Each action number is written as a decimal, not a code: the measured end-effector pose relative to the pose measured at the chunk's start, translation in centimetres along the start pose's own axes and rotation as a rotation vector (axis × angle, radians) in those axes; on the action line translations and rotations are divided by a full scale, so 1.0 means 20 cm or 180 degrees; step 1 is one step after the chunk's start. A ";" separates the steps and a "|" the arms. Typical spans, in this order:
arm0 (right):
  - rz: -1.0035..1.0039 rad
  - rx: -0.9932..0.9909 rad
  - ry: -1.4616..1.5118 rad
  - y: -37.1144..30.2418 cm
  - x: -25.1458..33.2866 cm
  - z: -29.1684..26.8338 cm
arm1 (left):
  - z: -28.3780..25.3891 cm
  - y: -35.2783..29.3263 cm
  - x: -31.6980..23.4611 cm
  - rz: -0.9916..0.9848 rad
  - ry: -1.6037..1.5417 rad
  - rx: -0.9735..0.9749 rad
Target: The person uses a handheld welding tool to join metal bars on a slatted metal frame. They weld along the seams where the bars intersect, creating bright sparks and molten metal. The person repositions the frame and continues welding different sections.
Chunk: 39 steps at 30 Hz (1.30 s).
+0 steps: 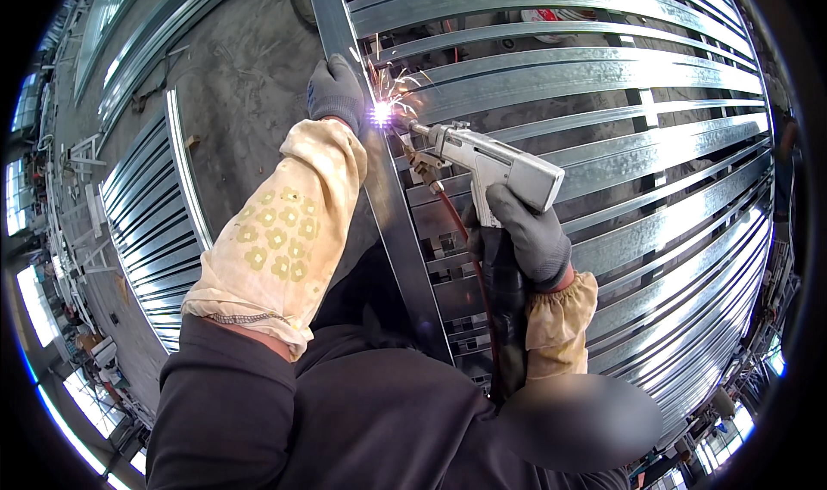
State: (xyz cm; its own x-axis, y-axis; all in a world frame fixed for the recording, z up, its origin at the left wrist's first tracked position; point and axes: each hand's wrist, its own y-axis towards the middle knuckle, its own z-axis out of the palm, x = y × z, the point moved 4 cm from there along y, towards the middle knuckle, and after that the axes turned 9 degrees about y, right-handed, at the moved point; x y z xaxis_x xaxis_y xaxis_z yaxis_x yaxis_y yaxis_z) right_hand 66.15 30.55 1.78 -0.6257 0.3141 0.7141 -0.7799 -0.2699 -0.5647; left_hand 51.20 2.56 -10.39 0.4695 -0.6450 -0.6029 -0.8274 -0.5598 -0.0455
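Observation:
A bright arc with flying sparks [382,112] burns on a long steel beam [398,223], where a crosswise slat meets it. My right hand [531,236], in a grey glove, is closed round the grip of a silver welding gun [495,158]. The gun's nozzle points left at the arc, and a red hose [457,218] with a brass fitting hangs under it. Just left of the arc, my grey-gloved left hand [336,92] grips the beam's left edge, its fingers partly hidden. Yellowish sleeve covers [280,223] wrap both forearms.
Rows of shiny galvanized slats [594,76] spread right of the beam. Another slatted metal panel [159,223] lies on the concrete floor [233,68] at left, with more metal lengths [164,33] at upper left. A thick black cable sleeve [504,309] runs down from the gun.

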 end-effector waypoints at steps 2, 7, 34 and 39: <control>0.0040 -0.0001 0.0072 0.00 -0.01 -0.01 | -0.01 -0.01 -0.01 -0.0173 -0.0060 0.0266; 0.0015 0.0014 0.0041 -0.01 -0.01 -0.01 | -0.02 -0.01 -0.02 -0.0067 0.0007 0.0145; 0.0169 0.0039 0.0190 -0.05 -0.01 0.00 | -0.03 -0.02 -0.02 -0.0124 0.0047 0.0181; 0.0187 0.0001 0.0184 -0.06 0.00 0.00 | -0.03 -0.02 -0.03 -0.0113 0.0016 0.0163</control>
State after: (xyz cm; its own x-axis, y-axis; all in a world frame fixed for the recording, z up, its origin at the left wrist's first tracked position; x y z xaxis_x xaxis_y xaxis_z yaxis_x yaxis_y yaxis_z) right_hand 67.07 30.77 2.37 -0.6703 0.3498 0.6545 -0.7418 -0.2898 -0.6048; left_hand 51.39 2.83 -9.59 0.5003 -0.6280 -0.5961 -0.8249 -0.5550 -0.1076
